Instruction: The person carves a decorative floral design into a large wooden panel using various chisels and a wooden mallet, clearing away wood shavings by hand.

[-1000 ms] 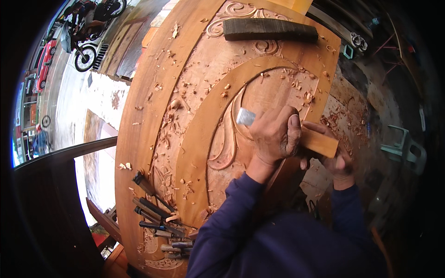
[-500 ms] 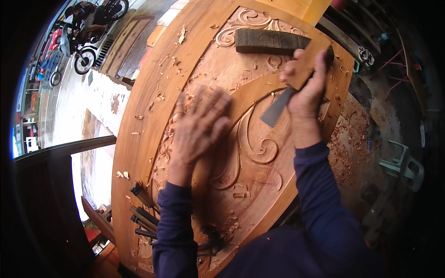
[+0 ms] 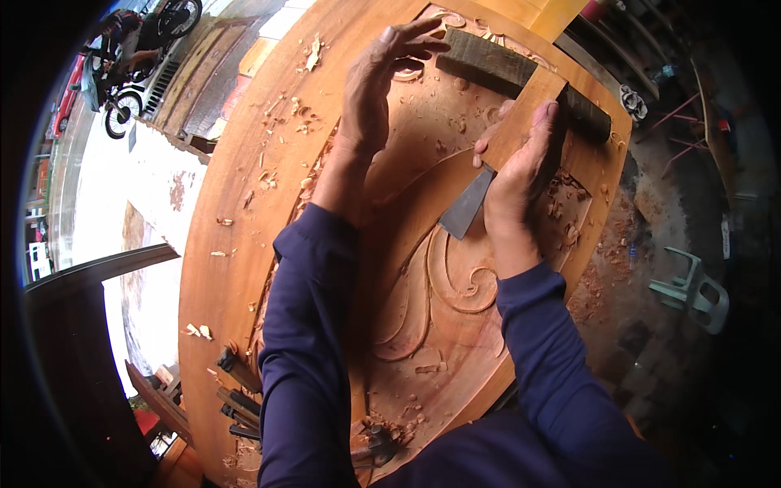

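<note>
Here, above a carved wooden panel (image 3: 244, 244): left hand (image 3: 376, 89) open, fingers spread beside a dark wood block (image 3: 521, 73) at the panel's far end, right hand (image 3: 521, 167) gripping a wooden mallet (image 3: 525, 114) and flat chisel (image 3: 465, 207) over scrollwork.

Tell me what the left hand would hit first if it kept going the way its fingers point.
The left hand is open, fingers pointing up and right across the carved wooden panel. Straight on, the first thing is probably the dark wooden block just past the fingertips, though the hand's height above the panel is unclear.
</note>
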Tool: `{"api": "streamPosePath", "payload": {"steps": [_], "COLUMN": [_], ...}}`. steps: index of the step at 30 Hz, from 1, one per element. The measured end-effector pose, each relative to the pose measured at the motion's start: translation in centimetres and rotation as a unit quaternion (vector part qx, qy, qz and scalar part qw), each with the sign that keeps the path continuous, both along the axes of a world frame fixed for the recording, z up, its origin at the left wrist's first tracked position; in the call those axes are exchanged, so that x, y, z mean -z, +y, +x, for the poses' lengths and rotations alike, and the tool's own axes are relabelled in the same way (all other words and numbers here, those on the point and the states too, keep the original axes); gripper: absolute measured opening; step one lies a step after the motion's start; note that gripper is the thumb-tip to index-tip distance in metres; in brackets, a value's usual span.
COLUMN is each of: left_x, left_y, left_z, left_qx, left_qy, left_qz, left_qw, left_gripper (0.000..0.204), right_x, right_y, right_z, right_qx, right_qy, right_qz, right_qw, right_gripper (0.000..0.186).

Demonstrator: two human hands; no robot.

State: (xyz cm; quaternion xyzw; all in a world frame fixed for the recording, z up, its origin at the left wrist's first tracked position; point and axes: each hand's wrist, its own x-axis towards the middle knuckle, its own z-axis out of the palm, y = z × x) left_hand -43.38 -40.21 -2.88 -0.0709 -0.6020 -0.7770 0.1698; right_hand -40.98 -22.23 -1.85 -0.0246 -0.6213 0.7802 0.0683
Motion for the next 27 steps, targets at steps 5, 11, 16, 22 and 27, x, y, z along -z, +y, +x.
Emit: {"api": "streamPosePath", "payload": {"steps": [5,11,16,22,27], "left_x": [-0.1,-0.7,-1.2,1.1,1.7], "left_y": [0.2,4.1,3.6,5.1,5.9], "left_z": [0.7,1.9,1.6,-1.0,-2.2], "left_qx": [0.123,0.208,0.212,0.171,0.079], "left_qy": [-0.032,-0.099,-0.113,-0.035,0.019], "left_qz": [0.062,0.163,0.173,0.035,0.042], "left_qw": [0.99,0.959,0.955,0.984,0.996], "left_gripper": [0.073,0.068,0.06,0.054,0.045], "right_x": [0.7,1.8,1.3,0.8,0.9], "right_y": [0.2,-0.2,-0.9,-0.6,-1.4], "right_z": [-0.6,-2.2,-1.4,-1.0,-0.9], "right_qx": [-0.035,-0.033,-0.051,-0.032,-0.057], "right_qy": [0.025,0.088,0.051,-0.015,0.038], "right_qz": [0.004,0.047,0.028,0.003,0.02], "right_qw": [0.999,0.994,0.997,0.999,0.997], "right_gripper": [0.054,0.058,0.059,0.058,0.062]}}
